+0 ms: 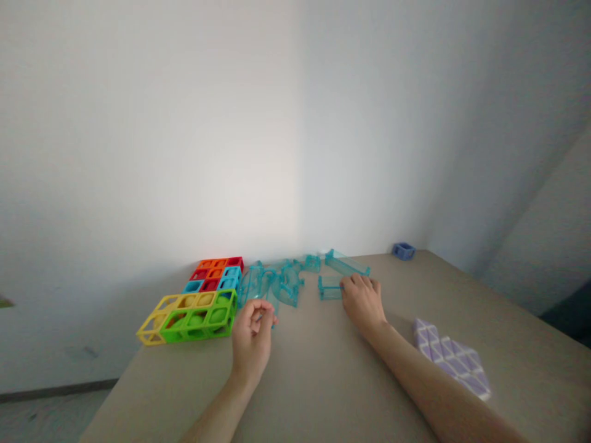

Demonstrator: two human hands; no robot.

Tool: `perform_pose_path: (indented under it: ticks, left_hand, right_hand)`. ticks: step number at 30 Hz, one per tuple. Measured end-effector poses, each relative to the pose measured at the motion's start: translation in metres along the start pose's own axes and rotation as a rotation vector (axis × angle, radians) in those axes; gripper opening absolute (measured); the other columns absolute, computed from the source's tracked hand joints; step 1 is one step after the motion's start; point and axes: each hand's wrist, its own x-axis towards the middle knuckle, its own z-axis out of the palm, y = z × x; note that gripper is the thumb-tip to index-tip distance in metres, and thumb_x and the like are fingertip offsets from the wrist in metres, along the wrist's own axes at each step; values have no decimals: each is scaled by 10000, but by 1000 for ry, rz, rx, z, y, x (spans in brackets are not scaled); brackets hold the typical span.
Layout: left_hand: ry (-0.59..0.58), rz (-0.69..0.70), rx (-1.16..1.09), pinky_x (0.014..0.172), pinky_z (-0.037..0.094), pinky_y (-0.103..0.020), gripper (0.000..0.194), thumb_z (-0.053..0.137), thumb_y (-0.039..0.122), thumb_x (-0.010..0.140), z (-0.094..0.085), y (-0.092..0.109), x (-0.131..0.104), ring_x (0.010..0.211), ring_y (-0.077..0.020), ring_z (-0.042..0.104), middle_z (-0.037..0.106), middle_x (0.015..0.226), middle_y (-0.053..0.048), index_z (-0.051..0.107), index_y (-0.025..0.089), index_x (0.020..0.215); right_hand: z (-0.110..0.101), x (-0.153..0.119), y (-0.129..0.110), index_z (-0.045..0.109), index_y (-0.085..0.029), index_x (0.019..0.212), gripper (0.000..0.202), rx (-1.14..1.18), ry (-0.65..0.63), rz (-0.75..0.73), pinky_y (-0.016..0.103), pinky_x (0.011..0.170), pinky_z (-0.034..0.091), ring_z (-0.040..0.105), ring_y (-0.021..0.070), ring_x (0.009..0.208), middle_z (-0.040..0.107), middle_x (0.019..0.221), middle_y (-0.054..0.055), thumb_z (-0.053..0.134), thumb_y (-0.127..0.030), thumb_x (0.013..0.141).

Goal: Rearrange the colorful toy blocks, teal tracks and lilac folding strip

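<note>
My right hand (364,303) lies over the right end of a see-through teal track piece (329,288), its fingers bent down around that end and partly hidden. My left hand (253,332) is raised in front of the teal pieces, with thumb and fingers curled together. A bit of teal shows by its fingertips; whether the hand grips it cannot be made out. Just beyond the left hand lies a cluster of curved, see-through teal pieces (289,284). Behind the right hand rests a longer teal trough piece (347,264).
Colourful open cube blocks (198,317), some with balls inside, stand at the table's left. A small blue block (403,250) sits near the back right corner. Beside my right forearm lies a purple-and-white folding puzzle (452,357). A pale wall (295,154) borders the table's (305,387) back.
</note>
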Motion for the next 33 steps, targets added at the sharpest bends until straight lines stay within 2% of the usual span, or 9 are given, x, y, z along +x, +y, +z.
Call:
perform_pose_path:
  ticks: [8,12,16,18,20,22,26,31,33]
  left_hand:
    - [-158,48,50,573,503,-234,112,623,301,817,0,-3,-7,580,-130,586,583,690,3,587,195,821]
    - [-270,-9,15,567,521,-249,152,605,304,834,4,1,-10,560,-122,587,587,711,1,589,193,937]
    - [-399,-47,-1,629,556,-291,427,631,298,819,9,5,-16,723,-155,651,624,1071,-104,519,219,1223]
    - [-442,-10,43,679,558,-304,469,670,278,789,10,5,-19,830,-196,660,641,1079,-120,532,217,1233]
    - [-444,16,71,706,556,-309,369,685,268,774,9,6,-20,863,-221,663,676,999,-111,602,206,1129]
    - [-423,15,58,690,553,-298,253,660,275,794,8,8,-20,827,-217,667,694,928,-93,639,202,1035]
    - [-372,-31,39,562,511,-248,256,592,318,842,7,11,-15,629,-157,627,704,851,-64,663,187,1050]
    - [-272,-205,-93,560,507,-252,337,621,383,818,8,8,-10,618,-162,630,695,756,-33,626,169,1078]
    - [-219,-289,-180,520,497,-242,377,630,409,810,9,8,-9,602,-161,637,701,775,-36,582,179,1105]
  right_hand:
    - [-19,-13,-9,582,-185,915,113,177,68,-138,351,803,412,579,249,939,652,1010,117,486,-134,883]
    - [-27,-15,-17,500,-183,960,61,283,103,-171,318,746,453,603,224,843,652,914,90,449,-192,928]
    - [-43,-24,-31,462,-194,994,70,491,138,-332,326,774,470,596,220,871,617,927,94,425,-230,946]
    - [-51,-31,-42,461,-205,1009,75,607,122,-434,321,779,478,594,212,877,603,950,95,443,-222,938]
    - [-56,-38,-53,469,-215,1009,77,676,72,-482,300,752,485,601,198,853,601,957,86,463,-225,933]
    - [-56,-43,-61,482,-220,1014,81,735,35,-456,288,734,483,610,191,839,611,964,80,473,-236,935]
    - [-49,-48,-66,494,-219,1033,116,922,-41,-220,267,632,475,621,168,700,649,828,41,482,-291,943]
    - [-35,-46,-65,505,-198,1018,221,1486,-259,21,284,613,521,636,180,747,687,857,69,506,-399,925]
    - [-31,-44,-65,521,-187,979,263,1668,-347,74,291,577,527,617,165,667,685,835,69,544,-435,895]
